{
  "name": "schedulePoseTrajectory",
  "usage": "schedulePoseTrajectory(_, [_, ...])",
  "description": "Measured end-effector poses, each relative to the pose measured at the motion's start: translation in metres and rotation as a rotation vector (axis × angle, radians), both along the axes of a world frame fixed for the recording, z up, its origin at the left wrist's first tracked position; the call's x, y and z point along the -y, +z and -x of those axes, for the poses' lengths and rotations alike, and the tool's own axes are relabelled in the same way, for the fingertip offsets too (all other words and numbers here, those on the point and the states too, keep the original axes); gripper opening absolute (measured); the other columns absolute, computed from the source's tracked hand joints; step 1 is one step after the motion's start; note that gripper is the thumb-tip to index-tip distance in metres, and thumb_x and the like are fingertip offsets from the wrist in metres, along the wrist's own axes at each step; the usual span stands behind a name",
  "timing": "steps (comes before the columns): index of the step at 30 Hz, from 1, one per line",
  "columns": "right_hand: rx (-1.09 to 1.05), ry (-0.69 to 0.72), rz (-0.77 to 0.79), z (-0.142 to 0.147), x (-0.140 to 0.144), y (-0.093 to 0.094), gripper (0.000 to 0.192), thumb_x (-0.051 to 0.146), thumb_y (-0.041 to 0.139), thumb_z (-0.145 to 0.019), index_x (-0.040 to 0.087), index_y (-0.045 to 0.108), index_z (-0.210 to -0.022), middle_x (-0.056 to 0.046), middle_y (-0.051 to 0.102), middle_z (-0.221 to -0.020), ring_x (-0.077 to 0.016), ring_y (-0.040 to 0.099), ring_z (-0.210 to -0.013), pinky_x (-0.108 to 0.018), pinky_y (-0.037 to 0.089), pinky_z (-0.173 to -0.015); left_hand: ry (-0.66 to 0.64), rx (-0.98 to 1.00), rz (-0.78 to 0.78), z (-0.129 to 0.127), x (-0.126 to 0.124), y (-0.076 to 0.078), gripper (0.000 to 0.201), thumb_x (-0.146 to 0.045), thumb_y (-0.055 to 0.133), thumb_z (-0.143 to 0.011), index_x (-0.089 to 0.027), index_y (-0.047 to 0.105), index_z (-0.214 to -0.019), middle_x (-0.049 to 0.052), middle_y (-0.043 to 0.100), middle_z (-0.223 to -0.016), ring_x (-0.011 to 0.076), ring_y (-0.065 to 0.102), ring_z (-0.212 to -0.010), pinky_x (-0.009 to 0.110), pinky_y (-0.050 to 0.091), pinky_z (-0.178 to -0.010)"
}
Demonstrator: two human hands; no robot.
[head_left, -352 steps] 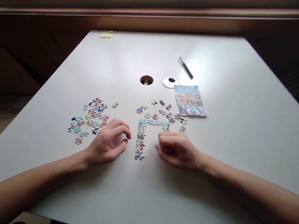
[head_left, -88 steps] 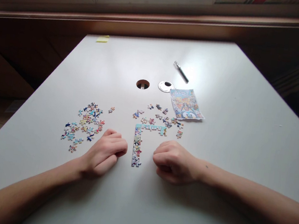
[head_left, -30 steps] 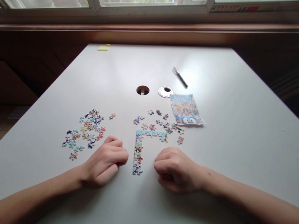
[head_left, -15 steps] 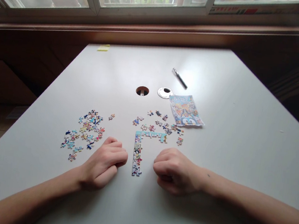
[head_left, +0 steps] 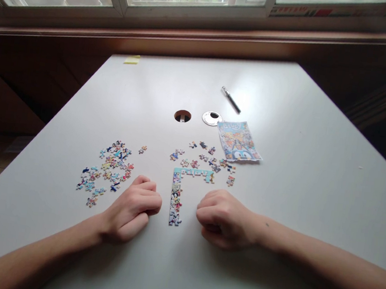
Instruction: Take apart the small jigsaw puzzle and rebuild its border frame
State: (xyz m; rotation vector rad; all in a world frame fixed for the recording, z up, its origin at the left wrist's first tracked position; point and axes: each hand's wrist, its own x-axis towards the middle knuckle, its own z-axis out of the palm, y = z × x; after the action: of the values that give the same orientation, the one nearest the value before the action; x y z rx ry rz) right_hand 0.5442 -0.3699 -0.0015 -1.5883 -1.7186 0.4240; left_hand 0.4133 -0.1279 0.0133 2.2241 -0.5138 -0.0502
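Note:
Both hands rest on the white table as loose fists, one on each side of a partly joined jigsaw puzzle (head_left: 176, 196). The joined strip forms a corner, with one row along the top and one column down the left. My left hand (head_left: 137, 210) is closed just left of the column, not touching it. Right of the column and below the top row lies my right hand (head_left: 226, 221), also closed. No object shows in either fist; the palms are hidden. Loose puzzle pieces (head_left: 128, 167) are heaped left of my left hand, and more puzzle pieces (head_left: 195, 164) lie scattered above the top row.
A printed picture sheet (head_left: 240, 141) lies right of the scattered pieces. Beyond it are a black pen (head_left: 231, 100), a round cover (head_left: 206, 117) and a round hole (head_left: 183, 116) in the table. A yellow sticky note (head_left: 132, 59) sits at the far edge, below the window.
The whole view has shifted slightly, with things sitting a little further left and up. Both fists and the puzzle pieces keep their places on the table.

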Motion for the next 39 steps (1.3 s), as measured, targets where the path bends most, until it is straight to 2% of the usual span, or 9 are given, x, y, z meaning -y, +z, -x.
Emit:
schedulePoseTrajectory(19, [0.000,-0.005,0.019,0.0006,0.0007,-0.0028,0.029,0.010,0.047,-0.061,0.023,0.022,-0.067,0.006,0.029,-0.060,-0.0116,0.020,-0.055,-0.026,0.021,-0.053,0.011,0.012,-0.020,0.0017,-0.0010,-0.0027,0.010,-0.018,0.038,-0.072,-0.019,0.028,-0.070,0.000,0.034,-0.062,0.0181,0.032,-0.066,0.039,0.027,-0.076])
schedulePoseTrajectory(39, [0.013,0.002,0.026,0.0008,-0.0012,0.0016,0.027,0.012,0.044,-0.061,0.023,0.021,-0.066,0.005,0.029,-0.058,-0.0123,0.020,-0.054,-0.027,0.021,-0.051,0.000,-0.018,-0.077,-0.0005,0.0009,0.0044,0.011,-0.021,0.039,-0.073,-0.019,0.027,-0.072,0.000,0.035,-0.065,0.0180,0.033,-0.066,0.039,0.029,-0.076])
